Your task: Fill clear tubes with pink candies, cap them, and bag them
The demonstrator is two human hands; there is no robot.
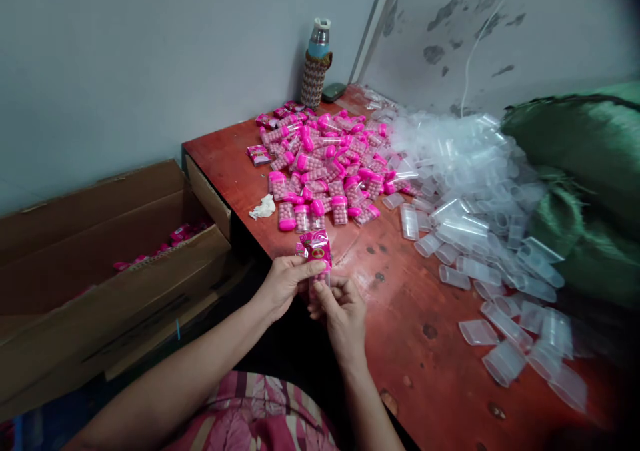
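In front of me, at the table's near edge, my left hand [287, 281] pinches a pink printed sleeve [317, 243] with its thumb on the front. My right hand [341, 311] grips the lower end of a small clear candy container [321, 276] with pink balls inside. The container's upper part is within or behind the sleeve; which one I cannot tell. Beyond my hands lies a heap of pink-capped candy containers [327, 167], filled with pink balls. Several pink printed packets [259, 155] sit along the heap's left side.
Many clear plastic tubes [473, 221] spread over the right of the red table [400, 344], beside a green sack [580, 191]. A bottle in a knitted cover [315, 71] stands at the back corner. Left of the table is a cardboard box [125, 291] with pink packs inside.
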